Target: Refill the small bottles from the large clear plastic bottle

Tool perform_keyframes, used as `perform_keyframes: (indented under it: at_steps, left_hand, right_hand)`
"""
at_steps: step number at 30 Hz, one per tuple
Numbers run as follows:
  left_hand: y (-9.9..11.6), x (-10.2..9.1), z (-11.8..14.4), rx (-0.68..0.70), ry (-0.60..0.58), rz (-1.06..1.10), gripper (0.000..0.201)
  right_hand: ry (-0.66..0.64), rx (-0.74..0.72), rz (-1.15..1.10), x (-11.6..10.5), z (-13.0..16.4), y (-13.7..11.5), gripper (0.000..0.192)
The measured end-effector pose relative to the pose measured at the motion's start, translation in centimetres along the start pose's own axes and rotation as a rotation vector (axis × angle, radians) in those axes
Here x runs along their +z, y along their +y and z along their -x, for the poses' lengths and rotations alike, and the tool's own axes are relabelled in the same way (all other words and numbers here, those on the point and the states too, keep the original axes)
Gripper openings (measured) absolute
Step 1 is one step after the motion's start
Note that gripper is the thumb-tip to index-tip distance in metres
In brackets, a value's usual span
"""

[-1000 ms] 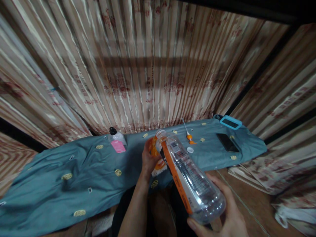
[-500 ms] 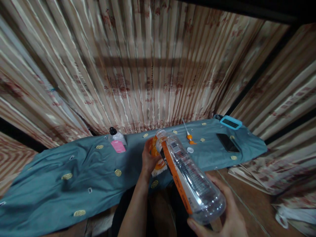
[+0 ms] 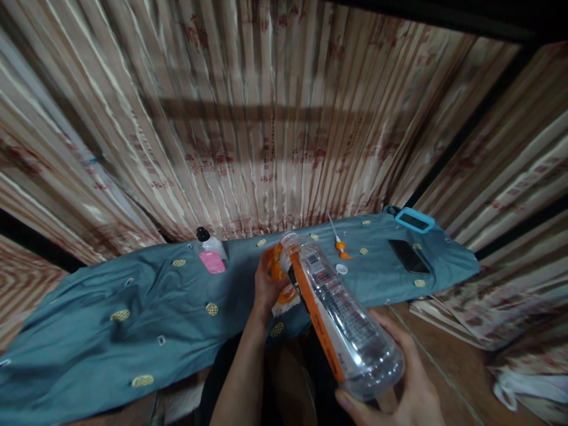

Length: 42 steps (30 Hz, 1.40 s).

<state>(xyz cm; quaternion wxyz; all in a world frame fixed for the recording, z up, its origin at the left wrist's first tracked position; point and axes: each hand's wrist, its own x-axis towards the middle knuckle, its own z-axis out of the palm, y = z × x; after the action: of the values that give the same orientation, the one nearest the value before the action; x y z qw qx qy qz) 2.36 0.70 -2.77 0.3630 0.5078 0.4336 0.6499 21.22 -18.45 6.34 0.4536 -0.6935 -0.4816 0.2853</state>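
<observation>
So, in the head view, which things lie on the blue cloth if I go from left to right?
small bottle with pink label → orange item in the left hand → white cap → orange-tipped tool → black phone → blue-framed device

Cloth [image 3: 146,307]: teal-blue, dotted with small yellow oval motifs. Bottle [image 3: 341,319]: clear plastic, orange label strip with black print; small bottle [image 3: 210,251]: clear, black cap, pink label. Curtain [image 3: 248,118]: beige and brown stripes with red print; phone [image 3: 409,255]: black; case [image 3: 415,220]: turquoise rim.
</observation>
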Motion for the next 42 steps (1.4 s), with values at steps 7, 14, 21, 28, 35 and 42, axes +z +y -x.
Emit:
perform_keyframes:
  at_steps: [7,14,21,28,35,42]
  left_hand:
    - [0.1,0.0,0.0,-0.025,-0.002,0.006,0.08]
    - [0.5,-0.2,0.0,-0.023,-0.013,-0.001,0.078]
    - [0.4,-0.4,-0.1,0.008,-0.014,-0.001,0.075]
    - [-0.4,-0.6,-0.3,-0.019,-0.011,-0.04,0.078]
    - [-0.7,-0.7,-0.3,-0.02,-0.037,-0.048,0.09]
    - [-0.2,-0.7,-0.3,-0.061,-0.012,0.022,0.086]
  right_hand:
    - [0.006,-0.071,0.058,-0.1,-0.1,0.0,0.088]
    - [0.001,-0.125,0.065,0.1,-0.4,1.0,0.089]
    - [-0.012,-0.146,0.009,0.2,-0.5,1.6,0.089]
    - [-0.042,-0.14,-0.067,0.1,-0.8,2.0,0.093]
    - [-0.04,-0.178,-0.108,0.0,-1.0,2.2,0.09]
    - [-0.03,-0.241,-0.056,-0.1,-1.3,2.0,0.091]
